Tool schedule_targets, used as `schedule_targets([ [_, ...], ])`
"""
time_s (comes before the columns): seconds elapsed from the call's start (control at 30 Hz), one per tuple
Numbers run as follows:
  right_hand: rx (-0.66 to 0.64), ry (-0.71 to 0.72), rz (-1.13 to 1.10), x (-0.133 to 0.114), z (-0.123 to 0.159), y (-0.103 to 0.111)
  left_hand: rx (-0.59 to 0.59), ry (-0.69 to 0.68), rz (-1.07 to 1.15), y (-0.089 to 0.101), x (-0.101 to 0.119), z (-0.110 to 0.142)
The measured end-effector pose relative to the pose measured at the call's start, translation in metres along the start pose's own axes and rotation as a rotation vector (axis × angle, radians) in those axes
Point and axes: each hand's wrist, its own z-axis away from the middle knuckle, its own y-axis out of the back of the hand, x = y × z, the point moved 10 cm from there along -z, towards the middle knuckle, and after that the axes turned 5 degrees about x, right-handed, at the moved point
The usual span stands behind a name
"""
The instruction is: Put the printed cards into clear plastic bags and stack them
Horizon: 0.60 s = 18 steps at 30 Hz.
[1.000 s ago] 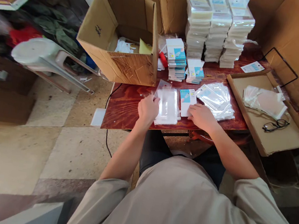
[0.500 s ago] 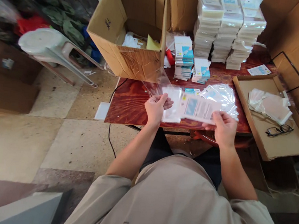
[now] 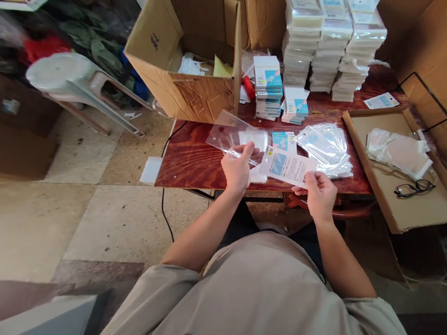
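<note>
My left hand (image 3: pixel 238 168) is closed on a clear plastic bag (image 3: pixel 227 129), whose far end sticks out to the left above the table. My right hand (image 3: pixel 319 194) pinches the right end of a printed card (image 3: pixel 288 166), white with a blue picture. The card's left end lies close to the left fingers, at the bag's right end; whether it is inside the bag I cannot tell. Below the hands lies a pile of clear bags (image 3: pixel 258 176), partly hidden. Behind the card is a small blue-and-white card stack (image 3: pixel 284 141). A fanned pile of bagged cards (image 3: pixel 327 148) lies to the right.
An open cardboard box (image 3: pixel 200 96) stands at the table's back left. Behind are card stacks (image 3: pixel 268 80) and tall piles of packed cards (image 3: pixel 301 40). A shallow cardboard tray (image 3: pixel 415 209) with glasses (image 3: pixel 414 188) is at right. A white stool (image 3: pixel 67 72) stands left.
The printed card has moved left with my right hand, toward the bag. My left hand has shifted slightly right, and the bag now shows spread out flat.
</note>
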Motion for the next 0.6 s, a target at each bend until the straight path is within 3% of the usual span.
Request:
schedule_targets([
  [0.33, 0.108, 0.103, 0.002, -0.003, -0.003, -0.008, -0.157, 0.081, -0.072, -0.013, -0.003, 0.023],
  [0.47, -0.068, 0.063, 0.008, 0.003, -0.010, -0.033, -0.238, 0.154, -0.024, -0.021, -0.006, 0.032],
  [0.6, -0.285, -0.030, -0.129, 0.009, -0.013, -0.054, -0.376, 0.195, -0.057, -0.029, -0.006, 0.040],
])
